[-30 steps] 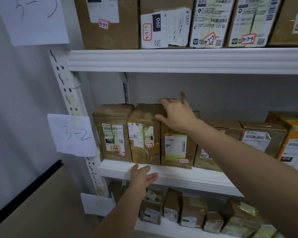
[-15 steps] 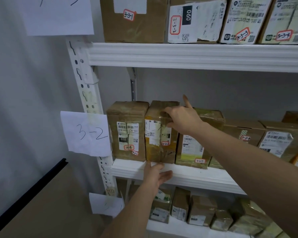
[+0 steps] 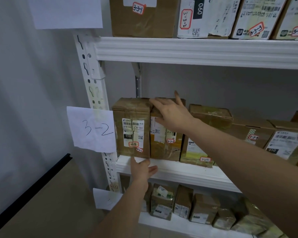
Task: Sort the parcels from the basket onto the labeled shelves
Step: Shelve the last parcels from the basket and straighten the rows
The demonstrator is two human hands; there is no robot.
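Shelf sign (image 3: pixel 93 129): "3-2".
Right hand (image 3: pixel 172 114): fingers spread, pressed on parcel (image 3: pixel 165 143) marked "3-2-2".
Left hand (image 3: pixel 141 169): fingers straight, touched shelf edge (image 3: pixel 187 174).

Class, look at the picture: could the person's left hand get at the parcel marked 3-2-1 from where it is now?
Probably yes. The left hand lies open at the shelf edge just under the 3-2-1 parcel, whose front face is uncovered.

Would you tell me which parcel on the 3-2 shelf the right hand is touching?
The second parcel from the left, stickered 3-2-2: the right hand lies on its top front; its neighbours go untouched.
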